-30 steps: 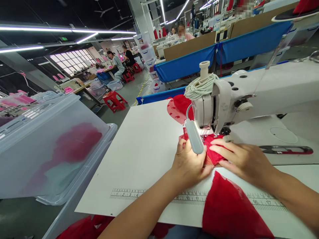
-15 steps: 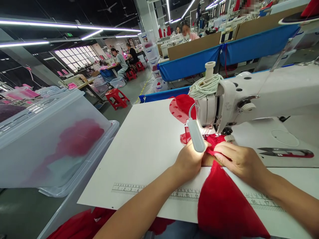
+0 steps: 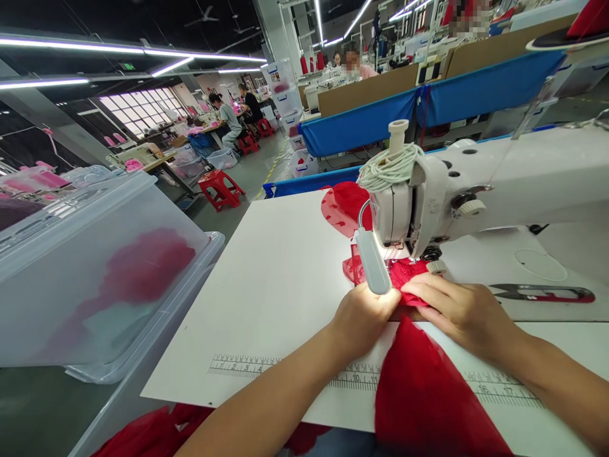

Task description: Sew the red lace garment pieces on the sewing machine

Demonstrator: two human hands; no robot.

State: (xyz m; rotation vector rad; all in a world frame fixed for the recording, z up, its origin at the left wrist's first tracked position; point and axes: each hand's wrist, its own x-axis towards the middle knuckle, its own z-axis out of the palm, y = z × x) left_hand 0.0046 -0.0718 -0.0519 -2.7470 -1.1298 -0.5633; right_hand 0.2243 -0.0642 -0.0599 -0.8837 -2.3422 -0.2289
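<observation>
Red fabric (image 3: 423, 387) runs from under the head of a white sewing machine (image 3: 518, 171) down over the table's front edge. Close to the needle area, my left hand (image 3: 364, 317) pinches the fabric's edge, partly hidden by a small grey lamp (image 3: 373, 261). My right hand (image 3: 464, 311) lies over the fabric on the other side, fingers pressed together on it. The needle and presser foot are mostly covered by the lamp and machine head. Beyond the needle, sheer dotted red cloth (image 3: 340, 211) rests on the table.
Thread snips (image 3: 547, 293) lie right of my right hand. A printed ruler (image 3: 242, 365) marks the white table (image 3: 266, 273). At the left stands a translucent plastic bin (image 3: 95, 273) with red contents. Behind are a red stool (image 3: 221, 189), a blue cloth barrier (image 3: 356, 127) and people working.
Both hands have shifted slightly toward me. The right hand's fingers now lie flatter over the fabric, and the gap between the hands is smaller.
</observation>
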